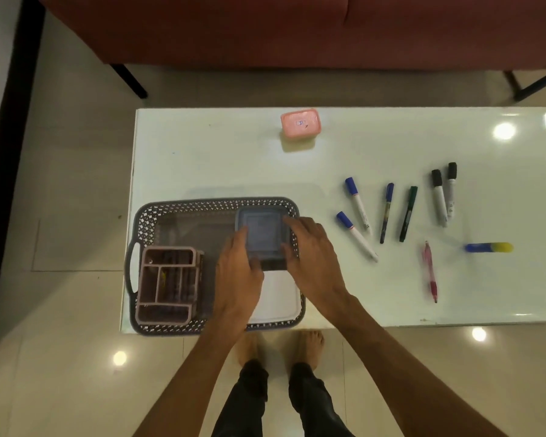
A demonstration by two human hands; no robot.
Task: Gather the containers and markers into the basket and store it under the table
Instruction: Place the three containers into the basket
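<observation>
A grey lattice basket [158, 212] sits at the near left corner of the white table [221, 159]. Inside it are a pink compartment organizer [166, 287] at the left, a white lid [278, 301] at the near right and a blue-lidded square container [262, 231] at the far right. My left hand [238, 272] and my right hand [312, 252] grip the blue container from both sides. A pink-lidded container [300, 123] stands at the table's far edge. Several markers [356, 201] and a pink pen [431, 272] lie spread on the right half.
A blue and yellow tube [489, 247] lies right of the pens. A dark red sofa [297, 29] on black legs stands beyond the table. My bare feet [281, 345] are on the tiled floor at the table's near edge.
</observation>
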